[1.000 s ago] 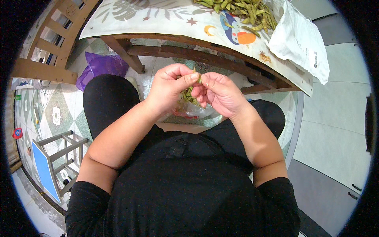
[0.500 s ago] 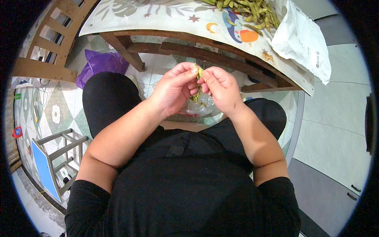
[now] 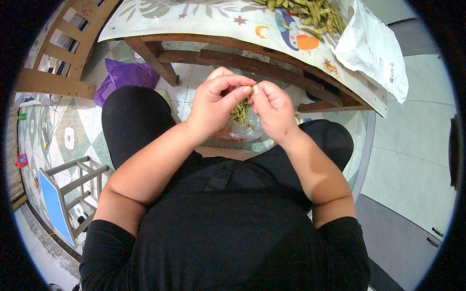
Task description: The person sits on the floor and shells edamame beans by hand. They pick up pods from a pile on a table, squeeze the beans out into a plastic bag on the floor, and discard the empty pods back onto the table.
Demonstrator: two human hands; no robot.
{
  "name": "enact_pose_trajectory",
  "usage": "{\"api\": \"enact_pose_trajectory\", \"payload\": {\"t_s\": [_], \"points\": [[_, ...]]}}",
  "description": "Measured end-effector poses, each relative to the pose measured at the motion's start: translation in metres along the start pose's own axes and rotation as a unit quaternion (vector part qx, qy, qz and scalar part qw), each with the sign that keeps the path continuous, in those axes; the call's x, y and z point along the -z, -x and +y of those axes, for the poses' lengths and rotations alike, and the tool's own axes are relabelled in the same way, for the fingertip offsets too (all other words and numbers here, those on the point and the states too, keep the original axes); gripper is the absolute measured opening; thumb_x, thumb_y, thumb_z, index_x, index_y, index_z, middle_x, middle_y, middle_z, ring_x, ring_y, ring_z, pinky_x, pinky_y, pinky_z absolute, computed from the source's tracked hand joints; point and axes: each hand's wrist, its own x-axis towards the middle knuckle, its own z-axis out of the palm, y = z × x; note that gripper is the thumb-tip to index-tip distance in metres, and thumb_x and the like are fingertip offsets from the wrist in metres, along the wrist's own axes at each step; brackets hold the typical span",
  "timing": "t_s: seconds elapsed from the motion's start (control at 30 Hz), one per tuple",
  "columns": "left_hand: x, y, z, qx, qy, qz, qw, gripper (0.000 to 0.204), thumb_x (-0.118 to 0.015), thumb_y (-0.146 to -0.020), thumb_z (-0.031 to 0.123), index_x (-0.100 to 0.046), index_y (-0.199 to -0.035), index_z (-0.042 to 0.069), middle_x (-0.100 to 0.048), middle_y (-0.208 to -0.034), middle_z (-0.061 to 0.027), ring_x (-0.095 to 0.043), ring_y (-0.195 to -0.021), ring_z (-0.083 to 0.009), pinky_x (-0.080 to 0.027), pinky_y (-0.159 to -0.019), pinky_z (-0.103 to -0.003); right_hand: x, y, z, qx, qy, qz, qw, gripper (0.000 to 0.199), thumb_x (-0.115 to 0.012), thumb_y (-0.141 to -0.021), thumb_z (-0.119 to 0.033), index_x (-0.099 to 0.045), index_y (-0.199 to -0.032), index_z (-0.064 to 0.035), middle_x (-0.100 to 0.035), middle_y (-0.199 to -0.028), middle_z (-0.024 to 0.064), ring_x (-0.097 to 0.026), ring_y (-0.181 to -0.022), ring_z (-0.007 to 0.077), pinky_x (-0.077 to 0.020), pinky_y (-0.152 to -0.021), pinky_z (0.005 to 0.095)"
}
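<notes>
My left hand (image 3: 213, 99) and my right hand (image 3: 274, 109) meet in front of me, above my lap. Thumbs and forefingers of both are pinched together on a green soybean pod, which the fingertips now hide almost wholly. Below the hands, between my knees, a clear plastic bag (image 3: 256, 130) holds a heap of green pods or empty hulls (image 3: 241, 115); part of it lies behind my left hand.
A wooden table with a printed cloth (image 3: 213, 22) stands ahead. On it lie a pile of soybean pods (image 3: 315, 13) and a white bag (image 3: 371, 51). A purple bag (image 3: 128, 75) is on the floor by my left knee; a blue-topped stool (image 3: 56, 206) lies tipped at left.
Both hands have moved slightly upward, and their fingertips have closed over the pod that showed between them. More of the heap in the clear bag is visible.
</notes>
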Motion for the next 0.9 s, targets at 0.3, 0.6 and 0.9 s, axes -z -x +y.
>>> {"api": "enact_pose_trajectory", "payload": {"t_s": [0.3, 0.6, 0.9], "points": [[0.004, -0.005, -0.012, 0.251, 0.43, 0.103, 0.861, 0.01, -0.048, -0.083, 0.015, -0.048, -0.087, 0.006, -0.049, -0.077, -0.0018, -0.044, -0.064, -0.0092, -0.036, -0.056, -0.022, 0.017, -0.015, -0.002, -0.045, 0.298, -0.027, 0.953, 0.025, -0.054, -0.078, -0.022, -0.05, -0.064, -0.0005, -0.045, -0.052, 0.0053, -0.04, -0.05, 0.0092, -0.0354, -0.047, 0.0257], [0.008, -0.007, -0.024, 0.356, 0.464, 0.165, 0.794, 0.015, -0.042, -0.084, 0.011, -0.049, -0.094, 0.002, -0.052, -0.082, -0.0052, -0.048, -0.069, -0.012, -0.041, -0.061, -0.024, 0.02, -0.014, -0.005, -0.031, 0.445, -0.055, 0.893, 0.024, -0.054, -0.076, -0.03, -0.056, -0.072, -0.0056, -0.055, -0.068, 0.0104, -0.054, -0.064, 0.0256, -0.0417, -0.057, 0.0336], [0.01, -0.006, -0.031, 0.387, 0.471, 0.157, 0.777, 0.015, -0.042, -0.084, 0.016, -0.047, -0.092, 0.004, -0.049, -0.079, -0.0029, -0.047, -0.069, -0.0129, -0.04, -0.063, -0.025, 0.02, -0.013, -0.004, 0.016, 0.385, -0.06, 0.921, 0.012, -0.058, -0.073, -0.017, -0.059, -0.077, -0.0056, -0.057, -0.073, 0.0105, -0.055, -0.068, 0.0242, -0.0428, -0.06, 0.0313]]}}
